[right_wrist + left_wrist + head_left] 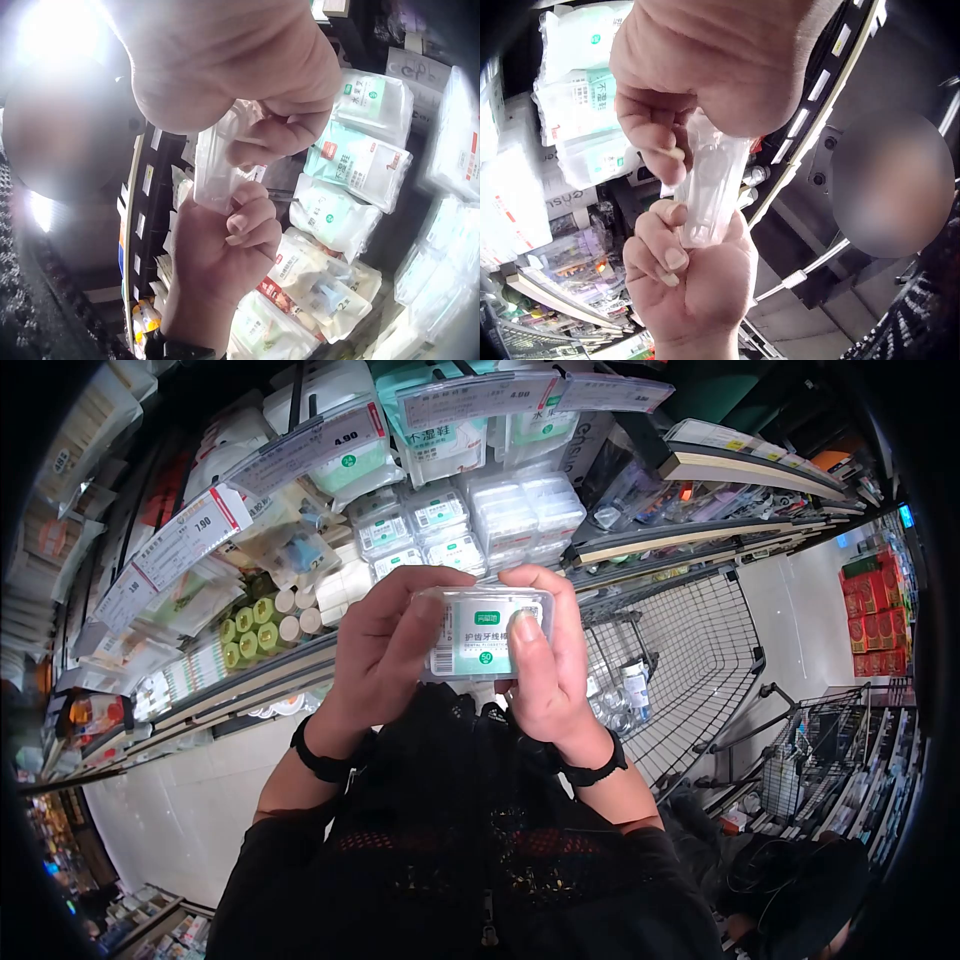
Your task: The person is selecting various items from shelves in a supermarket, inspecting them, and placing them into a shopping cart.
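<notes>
A clear plastic box with a white and green label is held up in front of the chest, label facing the head camera. The left hand grips its left end, and the right hand grips its right end with the thumb over the label. In the left wrist view the box shows edge-on between the left hand and the right hand. The right wrist view shows the box between the right hand and the left hand, fingers curled behind it.
Similar boxes are stacked on the shelf beyond the hands, under price tags. Green-lidded tubs stand to the left. A wire shopping cart with a few items is at the right, another cart behind it.
</notes>
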Tool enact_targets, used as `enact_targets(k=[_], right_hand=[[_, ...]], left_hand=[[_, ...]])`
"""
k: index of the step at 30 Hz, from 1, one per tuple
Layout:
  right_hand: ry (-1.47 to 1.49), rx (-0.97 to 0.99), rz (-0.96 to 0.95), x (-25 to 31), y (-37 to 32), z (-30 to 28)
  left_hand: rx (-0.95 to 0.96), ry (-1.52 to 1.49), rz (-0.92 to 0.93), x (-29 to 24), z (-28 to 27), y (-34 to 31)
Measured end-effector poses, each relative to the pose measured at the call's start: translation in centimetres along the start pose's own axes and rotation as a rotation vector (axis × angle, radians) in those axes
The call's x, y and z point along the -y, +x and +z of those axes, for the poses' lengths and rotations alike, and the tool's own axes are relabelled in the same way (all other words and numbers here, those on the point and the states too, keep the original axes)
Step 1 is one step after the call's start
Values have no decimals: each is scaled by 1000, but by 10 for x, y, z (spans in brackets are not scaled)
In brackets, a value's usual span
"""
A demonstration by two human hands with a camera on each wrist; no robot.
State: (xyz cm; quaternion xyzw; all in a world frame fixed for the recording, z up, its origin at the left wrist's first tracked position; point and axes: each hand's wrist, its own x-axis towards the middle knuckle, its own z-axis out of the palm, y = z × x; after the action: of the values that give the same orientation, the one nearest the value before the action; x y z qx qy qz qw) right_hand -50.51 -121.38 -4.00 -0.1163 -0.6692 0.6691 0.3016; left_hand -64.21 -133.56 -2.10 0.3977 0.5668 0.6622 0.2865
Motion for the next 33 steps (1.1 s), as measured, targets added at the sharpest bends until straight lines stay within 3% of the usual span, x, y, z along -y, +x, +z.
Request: enact_targets(k=[1,3,7,9,10,12,15,18,22,24,33], right_hand=[[0,-1,3,-4,1,0],[-136,-29,-287,-13,4,0],[-200,1,-268,-4,3,1],[-140,-13,-218,-6,2,5],[-140,-9,-215,-5,1,6],[-231,17,-212,-3,2,7],[-196,78,-107,0,0,9],[-274,91,-244,0,2,7],[-292,87,-267,4,-1,8],[-245,-20,-298,5,-2,11],[-208,4,-329,3,-4,-3]], left_hand=[[38,-83,-23,1,-1,-1],[74,-166,-45,1,-4,-4],[116,19,-64,-5,-13,-9],[110,385,-17,-6,-18,-17],[107,384,-20,-6,-18,-18],[46,716,344,-3,-16,-18],[-25,807,492,3,-15,-17],[-63,851,552,1,-10,-20],[-73,840,618,2,-8,-20],[-84,843,700,3,-6,-18],[-31,830,651,-3,1,-16]])
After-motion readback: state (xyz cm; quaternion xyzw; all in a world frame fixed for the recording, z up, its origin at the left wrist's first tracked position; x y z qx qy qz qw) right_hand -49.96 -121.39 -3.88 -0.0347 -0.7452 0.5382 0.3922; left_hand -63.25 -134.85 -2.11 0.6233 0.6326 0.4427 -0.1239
